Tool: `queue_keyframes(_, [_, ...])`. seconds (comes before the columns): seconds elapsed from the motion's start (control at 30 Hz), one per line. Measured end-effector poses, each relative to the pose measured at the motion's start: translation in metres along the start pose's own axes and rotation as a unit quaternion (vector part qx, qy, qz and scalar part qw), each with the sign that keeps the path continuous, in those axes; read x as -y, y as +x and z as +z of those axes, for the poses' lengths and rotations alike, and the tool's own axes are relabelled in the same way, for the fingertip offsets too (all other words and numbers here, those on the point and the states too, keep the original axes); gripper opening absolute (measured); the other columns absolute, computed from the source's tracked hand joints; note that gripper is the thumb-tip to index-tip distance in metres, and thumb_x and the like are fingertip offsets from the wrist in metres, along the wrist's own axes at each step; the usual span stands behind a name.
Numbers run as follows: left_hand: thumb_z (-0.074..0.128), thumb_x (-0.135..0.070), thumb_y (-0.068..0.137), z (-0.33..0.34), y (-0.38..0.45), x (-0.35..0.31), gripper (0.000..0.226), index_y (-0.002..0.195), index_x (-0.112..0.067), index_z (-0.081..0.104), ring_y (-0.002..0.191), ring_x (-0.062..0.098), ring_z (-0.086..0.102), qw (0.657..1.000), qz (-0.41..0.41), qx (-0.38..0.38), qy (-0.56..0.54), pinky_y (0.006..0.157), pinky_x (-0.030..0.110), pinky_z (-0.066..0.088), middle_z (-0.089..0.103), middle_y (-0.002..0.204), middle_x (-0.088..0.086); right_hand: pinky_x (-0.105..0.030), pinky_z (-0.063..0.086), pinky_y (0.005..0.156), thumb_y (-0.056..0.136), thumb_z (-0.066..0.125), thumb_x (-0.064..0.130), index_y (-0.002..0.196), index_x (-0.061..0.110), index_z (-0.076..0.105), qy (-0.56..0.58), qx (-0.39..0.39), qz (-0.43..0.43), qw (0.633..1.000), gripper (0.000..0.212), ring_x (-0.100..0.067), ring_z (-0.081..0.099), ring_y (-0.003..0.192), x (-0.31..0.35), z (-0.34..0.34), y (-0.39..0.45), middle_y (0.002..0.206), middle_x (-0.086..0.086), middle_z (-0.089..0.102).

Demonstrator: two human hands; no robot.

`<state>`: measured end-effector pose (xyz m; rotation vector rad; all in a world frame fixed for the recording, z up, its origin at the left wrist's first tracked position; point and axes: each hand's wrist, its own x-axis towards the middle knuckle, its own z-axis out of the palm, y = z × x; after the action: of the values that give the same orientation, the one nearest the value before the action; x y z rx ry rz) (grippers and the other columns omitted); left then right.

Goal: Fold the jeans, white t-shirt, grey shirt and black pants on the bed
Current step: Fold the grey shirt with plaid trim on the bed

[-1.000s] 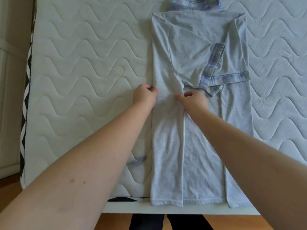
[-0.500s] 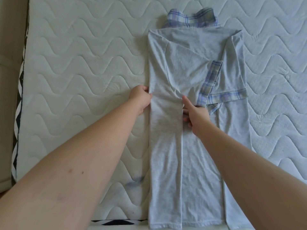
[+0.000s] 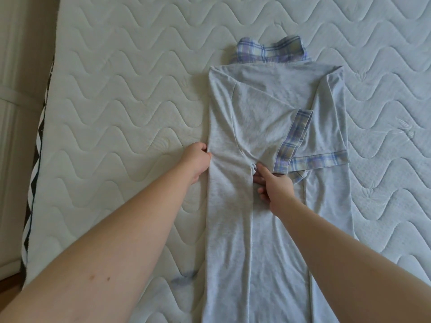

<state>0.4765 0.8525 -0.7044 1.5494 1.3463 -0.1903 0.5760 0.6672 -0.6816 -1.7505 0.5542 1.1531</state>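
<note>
The grey shirt [image 3: 268,117] lies lengthwise on the bed [image 3: 130,94], both sides folded inward into a long strip, its plaid collar at the far end and plaid-cuffed sleeves crossing the middle. My left hand [image 3: 197,160] pinches the shirt's left folded edge at mid-length. My right hand [image 3: 274,186] grips the inner edge of the left folded panel, just below the sleeve cuffs. The jeans, white t-shirt and black pants are not in view.
The quilted white mattress extends on both sides of the shirt. Its left edge [image 3: 35,159] has a black-and-white zigzag trim, with a pale wall or cupboard beyond. A small bluish stain [image 3: 184,276] marks the mattress near the shirt's lower left.
The view has tilted toward the shirt's collar. Both hands stay at the shirt's middle; my right hand turned from knuckles-up to gripping the panel's inner edge sideways.
</note>
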Motion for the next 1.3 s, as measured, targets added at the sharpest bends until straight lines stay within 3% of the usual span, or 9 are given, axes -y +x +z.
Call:
queue_keyframes(0.13, [0.059,-0.037,0.094,-0.007,0.005,-0.014,0.033,0.099,-0.006,0.07,0.092,0.028,0.068,0.998,-0.033,0.031,-0.04,0.084,0.035,0.053,0.072,0.096,0.009,-0.024,0.05,0.049,0.087,0.07,0.043,0.082,0.011,0.071,-0.091,0.08,0.046,0.992,0.033,-0.014,0.066,0.052,0.017,-0.006,-0.011,0.064,0.0,0.071])
queue_keyframes(0.3, [0.055,-0.049,0.095,-0.024,0.037,-0.037,0.047,0.083,-0.005,0.068,0.073,0.033,0.07,1.0,0.002,-0.022,-0.002,0.069,0.04,0.06,0.072,0.083,0.016,-0.017,0.042,0.037,0.097,0.056,0.041,0.083,0.0,0.068,-0.504,0.193,0.053,0.84,0.044,-0.01,0.062,0.042,0.074,-0.006,-0.022,0.061,-0.006,0.071])
queue_keyframes(0.5, [0.062,-0.044,0.093,-0.036,0.084,-0.094,0.04,0.116,-0.011,0.066,0.104,0.027,0.066,0.992,0.086,-0.09,-0.027,0.093,0.04,0.054,0.07,0.113,0.008,-0.031,0.052,0.072,0.093,0.063,0.038,0.115,0.016,0.063,-0.463,0.007,-0.317,0.828,0.031,-0.018,0.065,0.086,0.149,0.005,0.013,0.106,0.0,0.069])
queue_keyframes(0.63, [0.052,-0.04,0.099,-0.041,0.106,-0.127,0.039,0.115,-0.007,0.067,0.111,0.031,0.063,0.992,0.091,-0.073,-0.041,0.099,0.043,0.05,0.068,0.117,0.015,-0.045,0.026,0.111,0.091,0.064,0.042,0.148,0.024,0.031,-0.563,-0.073,-0.343,0.748,0.068,-0.031,0.034,0.136,0.163,0.007,0.044,0.147,-0.007,0.04])
queue_keyframes(0.87, [0.057,-0.026,0.098,-0.053,0.123,-0.16,0.031,0.119,-0.003,0.062,0.11,0.029,0.063,0.999,0.037,-0.023,-0.021,0.098,0.04,0.052,0.065,0.122,0.015,-0.041,0.034,0.095,0.095,0.055,0.045,0.113,0.019,0.058,-0.598,-0.084,-0.317,0.732,0.032,-0.028,0.048,0.115,0.17,0.008,0.054,0.113,-0.006,0.061])
queue_keyframes(1.0, [0.054,-0.025,0.1,-0.051,0.129,-0.166,0.031,0.123,-0.006,0.059,0.11,0.029,0.06,0.997,0.036,-0.054,0.033,0.077,0.035,0.055,0.061,0.127,0.013,-0.04,0.047,0.076,0.094,0.059,0.044,0.109,0.015,0.054,-0.548,-0.073,-0.34,0.76,0.032,-0.025,0.056,0.086,0.174,0.001,0.048,0.093,-0.004,0.059])
queue_keyframes(1.1, [0.055,-0.035,0.098,-0.044,0.128,-0.158,0.037,0.12,-0.006,0.064,0.114,0.032,0.061,0.982,0.069,-0.123,0.127,0.094,0.038,0.051,0.065,0.124,0.014,-0.032,0.044,0.066,0.089,0.067,0.046,0.11,0.017,0.059,-0.577,-0.064,-0.307,0.754,0.037,-0.023,0.057,0.077,0.181,-0.006,0.049,0.085,-0.001,0.058])
queue_keyframes(1.2, [0.065,-0.044,0.091,-0.039,0.122,-0.144,0.044,0.121,-0.012,0.058,0.108,0.022,0.06,0.986,0.092,-0.132,0.05,0.091,0.03,0.047,0.064,0.119,0.005,-0.034,0.052,0.065,0.086,0.071,0.043,0.108,0.019,0.063,-0.528,-0.075,-0.308,0.788,0.034,-0.022,0.062,0.071,0.183,-0.013,0.051,0.095,-0.004,0.065])
queue_keyframes(1.3, [0.085,-0.028,0.076,-0.043,0.11,-0.13,0.075,0.138,-0.02,0.044,0.114,0.014,0.057,0.989,0.145,-0.021,0.011,0.093,0.022,0.044,0.056,0.128,-0.001,-0.028,0.047,0.055,0.08,0.077,0.043,0.12,0.019,0.059,-0.526,-0.047,-0.266,0.806,0.05,-0.019,0.063,0.067,0.179,-0.021,0.052,0.104,-0.007,0.064])
